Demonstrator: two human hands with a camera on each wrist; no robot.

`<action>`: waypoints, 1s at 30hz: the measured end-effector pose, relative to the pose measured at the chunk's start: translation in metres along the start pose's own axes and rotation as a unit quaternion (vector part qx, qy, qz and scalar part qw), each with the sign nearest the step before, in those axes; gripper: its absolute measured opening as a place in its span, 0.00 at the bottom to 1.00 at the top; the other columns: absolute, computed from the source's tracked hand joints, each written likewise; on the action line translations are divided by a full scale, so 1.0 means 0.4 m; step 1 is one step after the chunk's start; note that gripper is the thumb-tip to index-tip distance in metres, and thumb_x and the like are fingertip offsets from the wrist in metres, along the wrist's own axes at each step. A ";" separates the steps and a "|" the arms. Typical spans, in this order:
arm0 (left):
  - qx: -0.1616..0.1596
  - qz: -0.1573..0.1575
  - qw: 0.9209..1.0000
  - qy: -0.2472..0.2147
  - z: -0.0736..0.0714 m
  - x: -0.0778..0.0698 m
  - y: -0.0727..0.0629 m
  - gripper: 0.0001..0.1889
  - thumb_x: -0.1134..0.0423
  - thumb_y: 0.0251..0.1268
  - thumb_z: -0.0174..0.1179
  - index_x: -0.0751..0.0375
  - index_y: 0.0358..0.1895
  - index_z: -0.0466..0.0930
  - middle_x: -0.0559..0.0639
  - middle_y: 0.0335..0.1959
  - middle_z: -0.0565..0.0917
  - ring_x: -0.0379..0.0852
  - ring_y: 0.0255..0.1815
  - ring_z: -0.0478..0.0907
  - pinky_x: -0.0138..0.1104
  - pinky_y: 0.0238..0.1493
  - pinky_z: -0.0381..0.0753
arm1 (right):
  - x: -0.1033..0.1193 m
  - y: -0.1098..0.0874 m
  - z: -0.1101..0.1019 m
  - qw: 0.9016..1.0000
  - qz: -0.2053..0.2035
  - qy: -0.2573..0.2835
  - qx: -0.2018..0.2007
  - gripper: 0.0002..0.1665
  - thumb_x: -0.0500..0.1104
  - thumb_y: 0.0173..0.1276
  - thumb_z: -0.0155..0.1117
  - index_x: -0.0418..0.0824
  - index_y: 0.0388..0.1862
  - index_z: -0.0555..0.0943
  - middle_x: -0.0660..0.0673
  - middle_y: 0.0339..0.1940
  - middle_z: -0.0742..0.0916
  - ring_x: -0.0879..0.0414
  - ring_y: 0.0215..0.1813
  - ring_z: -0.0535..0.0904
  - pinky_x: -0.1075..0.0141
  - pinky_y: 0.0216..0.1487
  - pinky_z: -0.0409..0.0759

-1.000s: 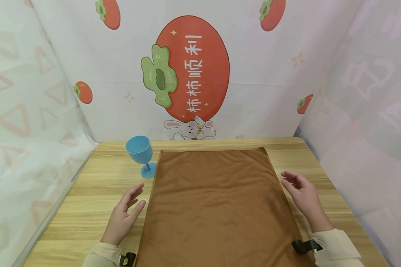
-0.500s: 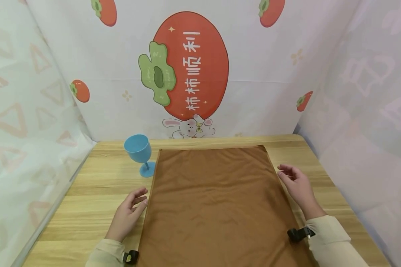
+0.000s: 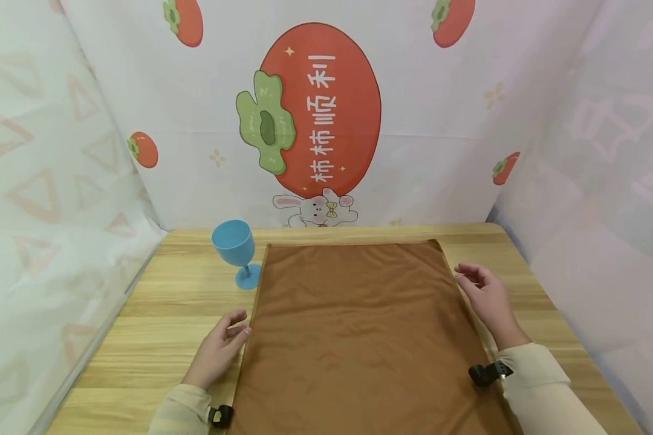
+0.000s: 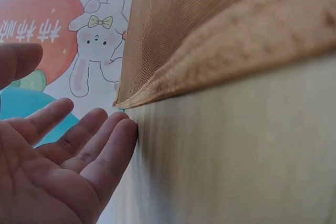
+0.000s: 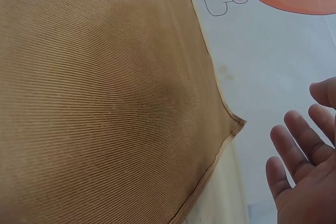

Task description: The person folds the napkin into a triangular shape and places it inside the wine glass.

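Brown cloth (image 3: pixel 354 338) — hands (image 3: pixel 217 349) (image 3: pixel 485 296) beside opposite edges (image 3: pixel 243 362).

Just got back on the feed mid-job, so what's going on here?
A person's left hand and right hand are beside opposite side edges of a brown cloth spread on a wooden table. Neither hand grips anything; whether the left fingertips touch the cloth is hard to tell. A blue goblet stands upright left of the cloth, near its far left corner and beyond the left hand.

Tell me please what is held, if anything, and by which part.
Nothing is held: left grip and right grip are empty beside the brown cloth.
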State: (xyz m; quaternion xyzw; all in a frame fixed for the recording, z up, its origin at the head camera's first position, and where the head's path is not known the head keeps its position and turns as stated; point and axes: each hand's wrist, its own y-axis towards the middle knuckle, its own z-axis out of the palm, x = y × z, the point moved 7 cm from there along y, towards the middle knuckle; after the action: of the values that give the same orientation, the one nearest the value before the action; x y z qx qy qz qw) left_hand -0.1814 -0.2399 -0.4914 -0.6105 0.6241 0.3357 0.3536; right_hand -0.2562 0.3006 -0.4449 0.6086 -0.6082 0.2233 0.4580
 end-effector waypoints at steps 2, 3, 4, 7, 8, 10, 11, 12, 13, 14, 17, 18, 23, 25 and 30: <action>0.006 -0.006 1.000 0.002 0.003 0.002 0.001 0.27 0.57 0.75 0.58 0.64 0.71 0.66 0.63 0.70 0.71 0.62 0.64 0.75 0.53 0.60 0.76 | -0.003 0.007 0.002 1.000 0.003 -0.005 0.002 0.18 0.40 0.74 0.63 0.29 0.56 0.80 0.31 0.52 0.85 0.79 0.41 0.74 0.82 0.43 0.71; 0.010 -0.008 1.000 0.003 0.005 0.001 0.002 0.28 0.57 0.75 0.58 0.64 0.71 0.66 0.63 0.70 0.71 0.62 0.64 0.75 0.53 0.61 0.75 | -0.004 0.010 0.003 1.000 0.004 -0.005 0.003 0.18 0.40 0.74 0.63 0.29 0.56 0.79 0.30 0.52 0.84 0.79 0.41 0.74 0.82 0.43 0.71; 0.013 -0.011 1.000 0.004 0.006 0.001 0.002 0.28 0.57 0.75 0.59 0.64 0.72 0.66 0.63 0.70 0.71 0.62 0.65 0.75 0.53 0.61 0.75 | -0.006 0.012 0.003 1.000 0.006 -0.006 0.004 0.19 0.40 0.74 0.62 0.29 0.56 0.79 0.30 0.53 0.84 0.80 0.41 0.74 0.81 0.43 0.71; 0.015 -0.021 1.000 0.007 0.007 0.000 0.004 0.28 0.56 0.75 0.58 0.65 0.72 0.66 0.63 0.70 0.71 0.61 0.65 0.75 0.52 0.62 0.75 | -0.010 0.019 0.003 1.000 0.008 -0.011 0.003 0.18 0.41 0.74 0.62 0.29 0.56 0.80 0.31 0.52 0.85 0.80 0.41 0.74 0.81 0.43 0.71; 0.014 -0.023 1.000 0.009 0.007 -0.001 0.004 0.28 0.56 0.75 0.58 0.65 0.71 0.66 0.63 0.70 0.72 0.60 0.65 0.75 0.52 0.62 0.74 | -0.012 0.021 0.002 1.000 0.009 -0.012 0.001 0.18 0.41 0.74 0.62 0.29 0.55 0.80 0.32 0.52 0.85 0.79 0.40 0.74 0.81 0.42 0.71; 0.012 -0.032 0.999 0.011 0.006 -0.001 0.005 0.27 0.56 0.76 0.58 0.66 0.71 0.67 0.63 0.69 0.73 0.59 0.64 0.76 0.52 0.63 0.74 | -0.015 0.025 0.001 1.000 0.011 -0.015 -0.004 0.18 0.42 0.74 0.63 0.30 0.54 0.81 0.34 0.50 0.86 0.79 0.40 0.74 0.81 0.42 0.71; 0.011 -0.038 0.999 0.012 0.006 0.000 0.006 0.27 0.56 0.76 0.58 0.66 0.70 0.68 0.63 0.68 0.73 0.59 0.64 0.76 0.52 0.63 0.73 | -0.017 0.027 0.000 1.000 0.011 -0.018 -0.006 0.17 0.42 0.74 0.63 0.30 0.54 0.81 0.34 0.49 0.86 0.79 0.40 0.74 0.81 0.41 0.71; 0.011 -0.042 0.999 0.012 0.006 0.000 0.006 0.27 0.55 0.76 0.58 0.67 0.70 0.68 0.63 0.68 0.74 0.58 0.63 0.76 0.52 0.63 0.73 | -0.019 0.028 0.000 1.000 0.012 -0.020 -0.008 0.17 0.42 0.74 0.63 0.30 0.53 0.81 0.35 0.49 0.86 0.79 0.39 0.74 0.81 0.41 0.71; 0.012 -0.046 0.999 0.013 0.006 0.002 0.006 0.26 0.55 0.76 0.58 0.67 0.69 0.69 0.63 0.67 0.75 0.58 0.63 0.77 0.51 0.63 0.73 | -0.021 0.030 -0.001 1.000 0.012 -0.022 -0.010 0.17 0.42 0.74 0.63 0.30 0.53 0.82 0.35 0.48 0.86 0.78 0.39 0.74 0.81 0.40 0.71; 0.013 -0.050 0.999 0.012 0.007 0.003 0.007 0.26 0.55 0.76 0.58 0.67 0.69 0.70 0.63 0.66 0.75 0.58 0.63 0.77 0.51 0.63 0.73 | -0.024 0.031 -0.001 1.000 0.014 -0.024 -0.010 0.16 0.41 0.73 0.63 0.30 0.52 0.82 0.35 0.48 0.86 0.78 0.38 0.74 0.81 0.40 0.71; 0.017 -0.055 0.998 0.014 0.008 0.010 0.012 0.25 0.55 0.75 0.58 0.67 0.67 0.71 0.62 0.64 0.77 0.56 0.61 0.78 0.50 0.62 0.75 | -0.033 0.036 0.003 0.999 0.020 -0.034 -0.009 0.16 0.41 0.73 0.64 0.30 0.52 0.82 0.34 0.47 0.86 0.78 0.38 0.73 0.81 0.40 0.71; 0.020 -0.054 0.998 0.016 0.009 0.013 0.015 0.25 0.56 0.75 0.59 0.67 0.67 0.72 0.61 0.63 0.78 0.56 0.61 0.78 0.49 0.61 0.75 | -0.037 0.038 0.005 0.999 0.023 -0.036 -0.009 0.16 0.41 0.73 0.64 0.30 0.52 0.82 0.33 0.47 0.86 0.77 0.38 0.73 0.81 0.39 0.71; 0.026 -0.044 0.998 0.020 0.011 0.023 0.028 0.23 0.59 0.74 0.60 0.66 0.66 0.73 0.59 0.60 0.80 0.53 0.57 0.80 0.43 0.56 0.77 | -0.061 0.050 0.016 0.998 0.042 -0.035 -0.017 0.16 0.43 0.73 0.64 0.32 0.52 0.83 0.37 0.45 0.87 0.75 0.37 0.74 0.80 0.39 0.72; 0.027 -0.044 0.998 0.019 0.012 0.028 0.031 0.23 0.61 0.73 0.61 0.67 0.65 0.73 0.59 0.59 0.80 0.53 0.56 0.80 0.40 0.54 0.78 | -0.071 0.054 0.021 0.998 0.050 -0.026 -0.017 0.17 0.43 0.73 0.64 0.32 0.52 0.83 0.41 0.42 0.87 0.73 0.36 0.75 0.79 0.38 0.72; 0.026 -0.042 0.999 0.004 0.015 0.038 0.033 0.22 0.63 0.71 0.63 0.67 0.64 0.74 0.60 0.58 0.80 0.53 0.55 0.80 0.36 0.52 0.79 | -0.086 0.060 0.029 0.997 0.071 -0.016 -0.011 0.18 0.45 0.73 0.63 0.32 0.53 0.82 0.44 0.42 0.86 0.70 0.37 0.75 0.79 0.38 0.73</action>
State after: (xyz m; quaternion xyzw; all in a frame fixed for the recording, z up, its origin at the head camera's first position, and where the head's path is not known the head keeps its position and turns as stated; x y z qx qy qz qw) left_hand -0.1945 -0.2423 -0.5076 -0.6278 0.6079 0.3023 0.3806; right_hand -0.2877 0.3133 -0.4724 0.5621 -0.6595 0.2389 0.4382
